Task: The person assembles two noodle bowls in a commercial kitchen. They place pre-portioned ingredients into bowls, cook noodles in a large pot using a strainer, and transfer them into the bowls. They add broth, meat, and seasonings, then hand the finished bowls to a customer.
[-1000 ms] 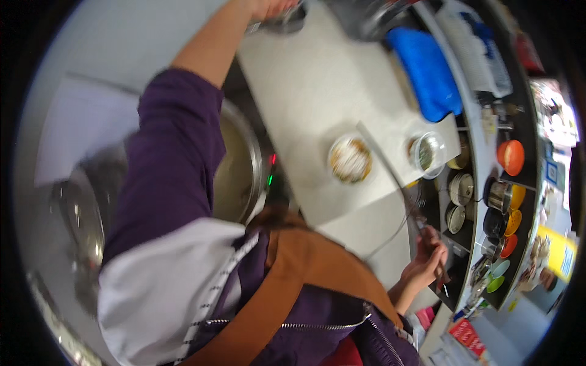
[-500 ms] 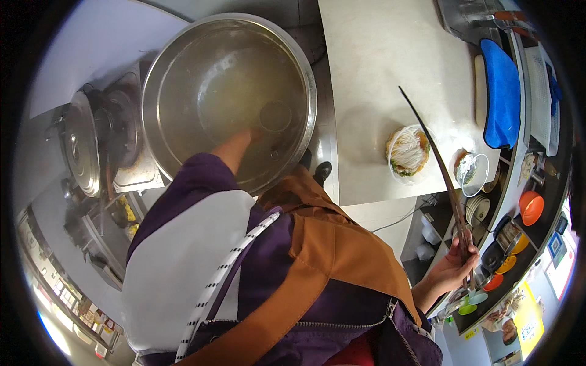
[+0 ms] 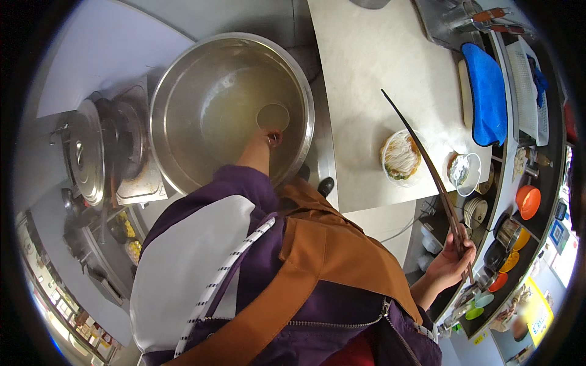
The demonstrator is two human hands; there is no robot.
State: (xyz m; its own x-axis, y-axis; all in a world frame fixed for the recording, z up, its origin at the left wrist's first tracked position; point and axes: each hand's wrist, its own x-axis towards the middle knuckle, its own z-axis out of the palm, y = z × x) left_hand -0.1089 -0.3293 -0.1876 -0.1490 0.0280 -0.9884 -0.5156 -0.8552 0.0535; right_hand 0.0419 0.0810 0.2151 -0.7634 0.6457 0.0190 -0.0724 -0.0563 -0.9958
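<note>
My left hand (image 3: pixel 273 139) reaches into the large round steel pot (image 3: pixel 160 116), fingers closed round the handle of a ladle. The ladle's round bowl (image 3: pixel 272 117) shows just beyond the fingers, over the cloudy liquid; most of the handle is hidden by my hand. On the right, my right hand (image 3: pixel 455 259) grips a pair of long dark chopsticks (image 3: pixel 432 168). Their tips point up and left over the pale table (image 3: pixel 366 79). Below them on the table stands a clear plastic bowl (image 3: pixel 386 168) of white noodles with greens at its edge.
Right of the noodles sits a smaller bowl (image 3: pixel 456 171) with greens, against a clear plastic cup (image 3: pixel 470 183). A blue cloth (image 3: pixel 487 94) lies farther back. Shelves with orange bowls (image 3: pixel 527 201) line the right side. Left of the pot are a lidded pot (image 3: pixel 88 152) and a stove.
My left hand has shifted right and up, and its fingers show more clearly by the ladle. The view has turned slightly. The chopsticks stay in my right hand.
</note>
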